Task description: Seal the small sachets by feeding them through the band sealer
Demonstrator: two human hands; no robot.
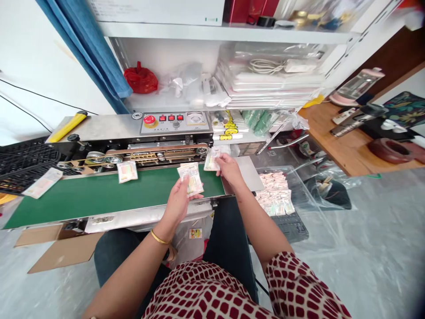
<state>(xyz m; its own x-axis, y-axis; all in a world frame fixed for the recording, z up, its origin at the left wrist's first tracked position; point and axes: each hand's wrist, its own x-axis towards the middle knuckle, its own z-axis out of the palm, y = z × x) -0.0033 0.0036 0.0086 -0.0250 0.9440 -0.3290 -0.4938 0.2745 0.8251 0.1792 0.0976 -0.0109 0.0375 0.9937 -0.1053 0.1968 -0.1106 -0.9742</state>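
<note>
Over the green conveyor belt (83, 197), my left hand (179, 197) is closed on a few small printed plastic packets (191, 178), fanned slightly. To its right, my right hand (227, 168) pinches one packet (211, 159) at the right end of the sealing machine (133, 150), beside its pulley. Another packet (127, 171) rests on the belt against the machine's front, further left. A pale packet (43, 183) lies at the belt's left end. Which end of my right hand's packet touches the machine, I cannot tell.
A clear tub (299, 173) at the right holds rows of packets (274, 190). The control panel (174, 122) has a red knob and switches. A yellow-handled cutter (69, 126) lies on the machine. Shelves (186, 31) stand behind; a wooden table (338, 146) is at right, cardboard (66, 252) below left.
</note>
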